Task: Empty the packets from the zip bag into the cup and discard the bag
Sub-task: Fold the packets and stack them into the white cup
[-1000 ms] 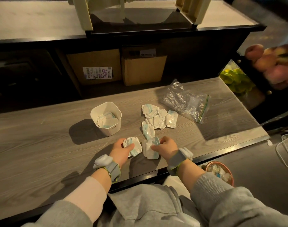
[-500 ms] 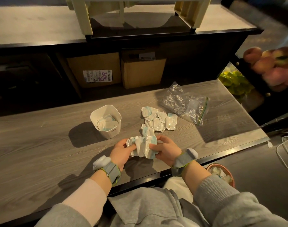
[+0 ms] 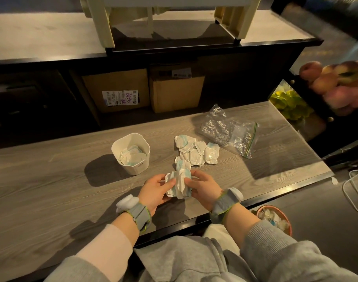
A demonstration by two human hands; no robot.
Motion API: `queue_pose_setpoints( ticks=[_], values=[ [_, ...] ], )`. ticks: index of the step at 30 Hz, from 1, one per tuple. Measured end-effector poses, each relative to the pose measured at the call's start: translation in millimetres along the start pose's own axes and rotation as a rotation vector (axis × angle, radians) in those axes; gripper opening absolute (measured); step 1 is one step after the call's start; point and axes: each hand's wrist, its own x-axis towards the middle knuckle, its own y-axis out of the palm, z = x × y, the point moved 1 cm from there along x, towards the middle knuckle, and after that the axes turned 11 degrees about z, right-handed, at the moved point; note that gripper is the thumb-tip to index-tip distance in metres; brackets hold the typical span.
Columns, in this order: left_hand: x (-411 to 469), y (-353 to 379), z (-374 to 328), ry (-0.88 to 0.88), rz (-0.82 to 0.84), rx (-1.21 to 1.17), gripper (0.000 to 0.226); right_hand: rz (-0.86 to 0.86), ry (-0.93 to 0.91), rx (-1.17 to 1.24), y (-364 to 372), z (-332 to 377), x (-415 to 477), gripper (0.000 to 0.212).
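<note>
A bunch of white, blue-tinted crinkled packets [image 3: 179, 185] is gathered upright btwn both hands, just above the grey wood-grain tabletop [image 3: 52, 180] near its front edge. Left hand [image 3: 155, 192] curls round the bunch's left side w/ thumb and fingers closed on it; right hand [image 3: 202, 190] presses in from the right side, fingers bent and pinching the same bunch. Both wrists carry grey straps w/ white pods. Just beyond the hands, a loose pile of the same white packets [image 3: 196, 150] lies flat on the table, the nearest one almost touching the held bunch. Left of that pile stands a white rounded-square plastic cup [image 3: 130, 153], upright, w/ a few packets already inside. Right of the pile, just beside it, the clear crumpled zip bag w/ a green seal strip [image 3: 229, 131] lies flat on the table; looks empty, can't tell for sure. Past the table's front right corner, low down, a round pinkish-rimmed bin [image 3: 275, 217] holds clear crumpled plastic. Behind the table, under a dark counter, sit two brown cardboard boxes [image 3: 145, 90], the left one w/ a white label. Far right: blurred reddish fruit [image 3: 334, 82] and sth yellow-green below.
</note>
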Motion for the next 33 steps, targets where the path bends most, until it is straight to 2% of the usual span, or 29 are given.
queue_pose_setpoints(
  ticks=[3,7,12,14,18,21,23,25,27,30,33],
  values=[
    [0.3,1.8,-1.0,0.018,0.028,0.006,0.018,0.035,0.008,0.032,6.0,2.2,1.1,0.03],
    [-0.8,4.1,-5.8,0.071,0.048,0.0,0.018,0.029,0.062,0.054,11.9,4.4,1.0,0.016],
    [-4.0,4.3,-13.8,0.095,0.085,0.075,0.021,0.019,0.113,0.131,12.6,6.3,4.7,0.032],
    [-6.2,5.1,-19.9,0.107,0.079,0.143,0.022,0.049,0.141,0.152,15.2,11.0,1.9,0.031],
    [-8.0,-1.0,-40.5,0.187,-0.047,0.481,0.022,0.108,0.164,0.15,15.5,21.1,-0.3,0.029],
    [-12.4,-6.6,-59.7,0.285,-0.058,0.756,0.027,0.099,0.131,0.18,16.3,29.2,2.6,0.033],
    [-16.1,-11.8,-73.7,0.377,-0.122,0.991,0.032,0.08,0.114,0.214,17.1,33.8,4.9,0.032],
    [-18.0,-19.9,-87.0,0.465,-0.207,1.131,0.046,0.057,0.109,0.24,17.1,38.0,6.6,0.029],
    [-17.6,-31.0,-97.5,0.478,-0.316,1.232,0.069,0.036,0.115,0.265,16.7,41.4,7.8,0.036],
    [-14.1,-52.0,-104.1,0.343,-0.441,1.326,0.11,0.021,0.117,0.302,17.3,45.5,8.4,0.042],
    [-8.8,-71.9,-98.9,0.137,-0.459,1.294,0.133,0.019,0.12,0.334,18.1,48.6,8.5,0.041]
  ],
)
